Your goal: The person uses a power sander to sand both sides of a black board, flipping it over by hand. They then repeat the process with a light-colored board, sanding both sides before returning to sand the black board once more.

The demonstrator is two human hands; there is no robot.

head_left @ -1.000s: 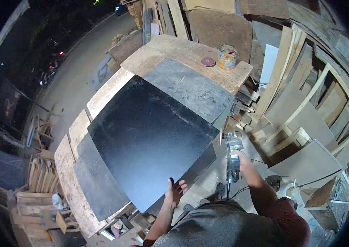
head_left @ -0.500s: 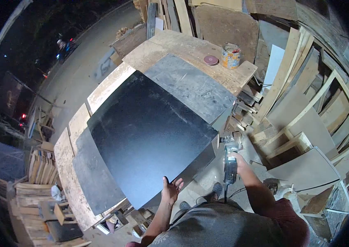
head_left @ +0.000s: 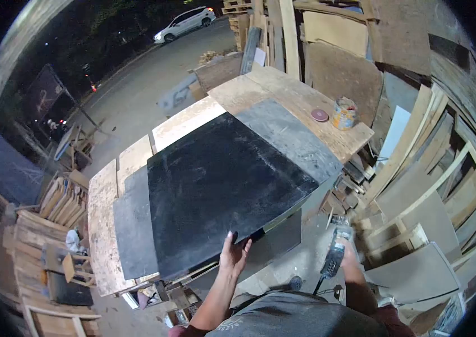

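A large black panel [head_left: 221, 191] lies on a grey sheet [head_left: 288, 132] over the wooden worktable. My left hand [head_left: 234, 255] is at the panel's near edge, thumb raised over it and fingers apart. In my right hand [head_left: 345, 251] is a power tool [head_left: 334, 253] with a cord running down toward my body, held to the right of the panel and apart from it. The fingers wrap round the tool's body.
A reddish disc [head_left: 319, 115] and a paint-stained can [head_left: 344, 114] stand at the table's [head_left: 260, 81] far right. Boards and frames [head_left: 417, 208] lean on the right. Stacked wood [head_left: 64, 205] is at left. A white car [head_left: 186, 24] is on the road.
The power tool has moved away from the panel's right corner, down and to the right. The panel now lies flatter on the table. The whole view has shifted, and a white car has appeared.
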